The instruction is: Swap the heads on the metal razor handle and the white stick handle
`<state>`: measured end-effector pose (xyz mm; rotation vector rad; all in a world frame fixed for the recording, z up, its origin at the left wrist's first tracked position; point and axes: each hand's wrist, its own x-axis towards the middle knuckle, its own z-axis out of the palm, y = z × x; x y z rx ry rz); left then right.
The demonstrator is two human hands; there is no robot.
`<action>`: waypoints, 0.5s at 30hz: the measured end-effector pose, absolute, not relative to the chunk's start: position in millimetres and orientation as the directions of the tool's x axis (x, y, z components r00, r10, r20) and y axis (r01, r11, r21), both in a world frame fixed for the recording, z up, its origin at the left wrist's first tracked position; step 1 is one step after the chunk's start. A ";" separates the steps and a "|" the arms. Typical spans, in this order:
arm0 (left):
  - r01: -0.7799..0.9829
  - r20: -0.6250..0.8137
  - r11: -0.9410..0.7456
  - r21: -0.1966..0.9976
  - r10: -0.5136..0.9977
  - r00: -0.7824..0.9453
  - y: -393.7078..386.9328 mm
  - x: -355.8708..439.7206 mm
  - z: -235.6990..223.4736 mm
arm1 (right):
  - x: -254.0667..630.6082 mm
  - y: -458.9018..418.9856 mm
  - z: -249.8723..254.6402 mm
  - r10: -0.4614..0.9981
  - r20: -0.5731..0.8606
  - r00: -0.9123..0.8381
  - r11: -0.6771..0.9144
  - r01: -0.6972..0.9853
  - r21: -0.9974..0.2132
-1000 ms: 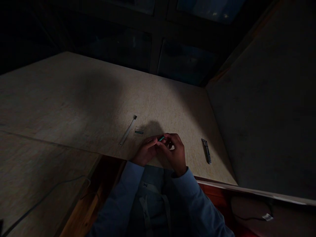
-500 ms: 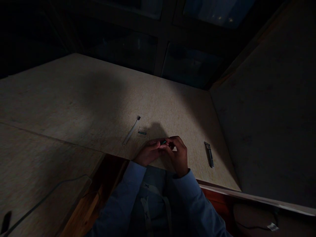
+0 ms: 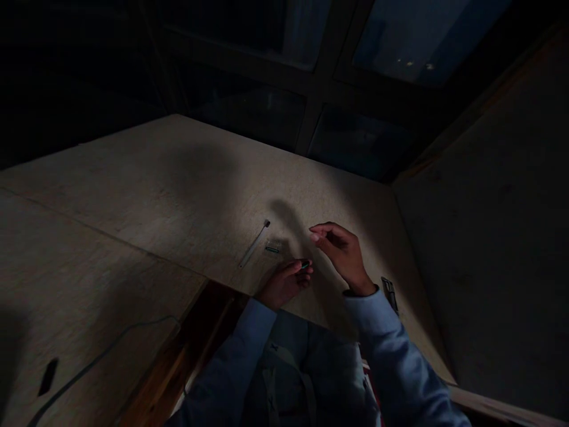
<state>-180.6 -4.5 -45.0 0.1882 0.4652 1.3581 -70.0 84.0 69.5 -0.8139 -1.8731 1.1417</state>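
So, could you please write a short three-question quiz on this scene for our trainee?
1. Which hand holds the small dark piece with green on it?
2. True or false: the toothbrush lies with its bristled head at the end farther from the person.
3. Seen from the camera, where on the table does the small dark strip lie?
A) Left of the toothbrush
B) Right of the toothbrush
C) On top of the toothbrush

Key:
1. The left hand.
2. True.
3. B.
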 end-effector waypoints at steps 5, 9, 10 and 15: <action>-0.898 -0.244 0.231 0.376 0.959 0.144 -4.3 -180.1 -43.0 | -142.1 129.6 64.4 0.555 -0.100 -0.826 0.372 0.354 -0.858; -0.900 -0.248 0.209 0.382 0.961 0.118 -3.5 -178.4 -44.9 | -190.1 139.3 47.2 0.415 -0.432 -0.801 0.489 0.596 -0.636; -0.903 -0.253 0.204 0.378 0.961 0.111 -3.2 -178.0 -45.3 | -199.7 138.4 44.0 0.420 -0.460 -0.783 0.546 0.622 -0.561; -0.904 -0.254 0.200 0.378 0.961 0.106 -1.3 -175.8 -48.9 | -237.2 133.9 34.3 0.517 -0.444 -0.732 0.654 0.672 -0.347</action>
